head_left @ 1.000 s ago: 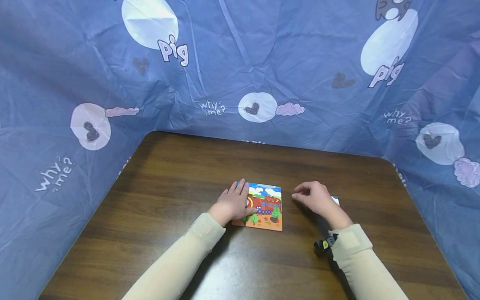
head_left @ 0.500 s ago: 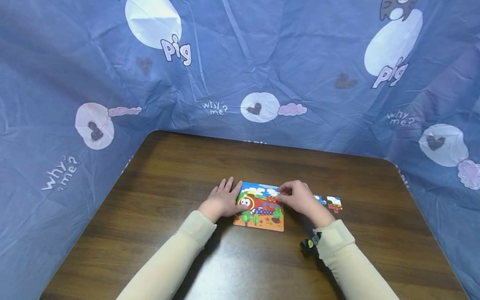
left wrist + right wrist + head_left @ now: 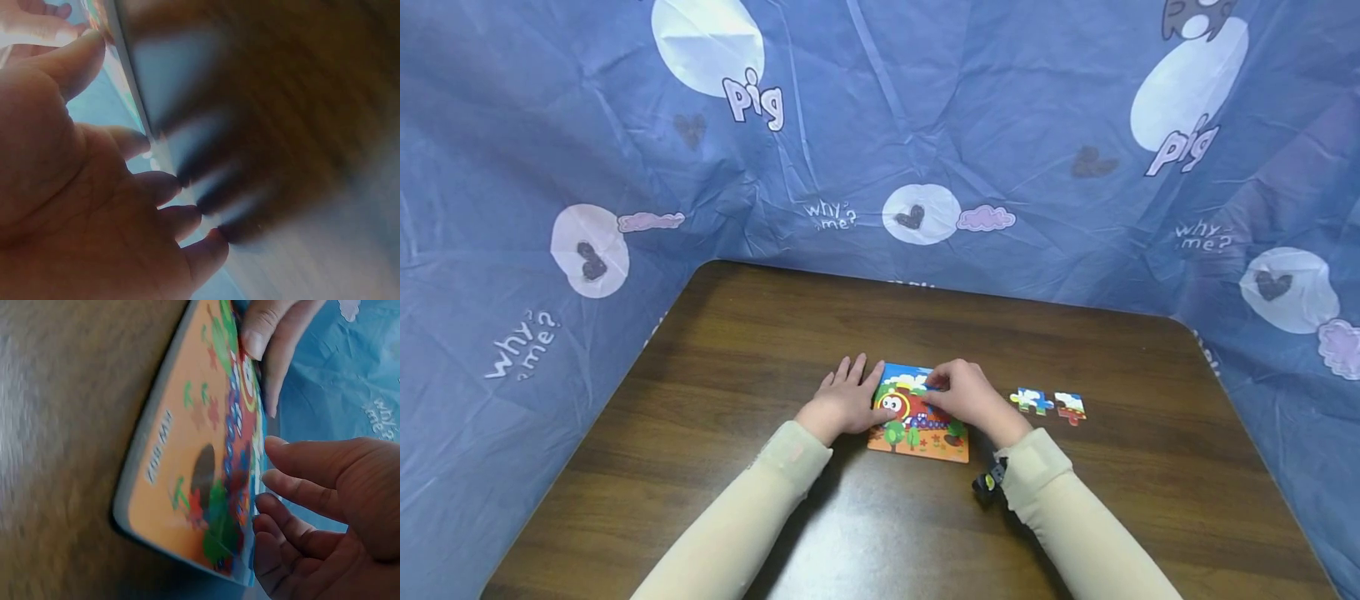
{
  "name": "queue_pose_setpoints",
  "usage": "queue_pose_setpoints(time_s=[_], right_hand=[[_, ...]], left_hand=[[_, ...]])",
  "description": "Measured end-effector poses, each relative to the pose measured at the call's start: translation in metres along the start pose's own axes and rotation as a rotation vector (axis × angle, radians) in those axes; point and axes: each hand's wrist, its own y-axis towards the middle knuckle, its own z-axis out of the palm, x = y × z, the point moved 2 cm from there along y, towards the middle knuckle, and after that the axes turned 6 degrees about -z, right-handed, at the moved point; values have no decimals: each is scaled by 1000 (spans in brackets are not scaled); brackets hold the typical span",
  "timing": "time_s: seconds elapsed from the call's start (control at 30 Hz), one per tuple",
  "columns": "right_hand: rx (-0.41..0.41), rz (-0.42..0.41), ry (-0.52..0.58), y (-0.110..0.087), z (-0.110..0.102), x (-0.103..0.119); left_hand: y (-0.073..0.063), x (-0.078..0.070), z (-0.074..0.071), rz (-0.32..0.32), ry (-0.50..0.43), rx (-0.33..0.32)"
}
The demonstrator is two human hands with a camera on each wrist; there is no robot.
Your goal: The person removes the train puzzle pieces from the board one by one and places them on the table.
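Looks nearly done on the train puzzle [image 3: 917, 429], midway between the surface [image 3: 760, 333]'s left and right edges. Leaves maybe two loose pieces [image 3: 1032, 402], nearer the right edge. Got left hand [image 3: 841, 406] spread, right hand [image 3: 966, 395] narrowed over the puzzle; holding anything, can't tell.

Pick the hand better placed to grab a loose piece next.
Right hand, likely: both loose pieces lie on its side of the board. The left hand is at the board's opposite edge.
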Motion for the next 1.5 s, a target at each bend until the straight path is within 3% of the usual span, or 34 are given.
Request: queue_pose_setpoints(time_s=[0.17, 0.47, 0.77, 1.23, 1.5], right_hand=[[13, -3, -20, 5, 9, 5], [10, -49, -27, 12, 17, 15], [-18, -8, 23, 12, 18, 15], [-12, 50, 56, 15, 18, 18], [-77, 38, 46, 16, 21, 17]], left_hand=[[4, 1, 3, -10, 5, 5], [-1, -3, -1, -14, 3, 7], [3, -5, 0, -52, 22, 12], [6, -4, 3, -50, 22, 17], [6, -4, 3, -51, 33, -3]])
